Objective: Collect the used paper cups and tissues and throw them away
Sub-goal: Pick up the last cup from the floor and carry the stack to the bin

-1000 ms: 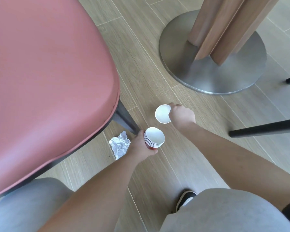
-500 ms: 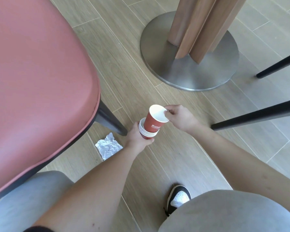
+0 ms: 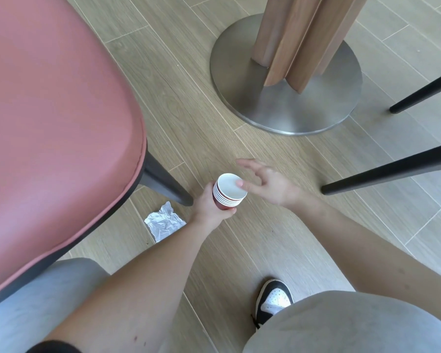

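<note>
Nested red paper cups held above a wood-plank floor

The left hand (image 3: 209, 208) wraps the stack of red paper cups with white insides (image 3: 228, 192); the right hand (image 3: 270, 184) hovers spread-fingered, empty, beside its rim. A crumpled white tissue (image 3: 164, 224) lies by the pink chair's dark leg (image 3: 163, 180).

Pale wood-plank floor (image 3: 163, 80), pink-cushioned chair (image 3: 54, 128), round steel table base (image 3: 285, 108), wooden pedestal (image 3: 298, 39), black chair legs (image 3: 392, 169)

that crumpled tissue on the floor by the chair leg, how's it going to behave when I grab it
The crumpled tissue looks thin and creased, so probably floppy and very light. It lies loose on the floor, so a push would likely slide it, not roll it.
</note>
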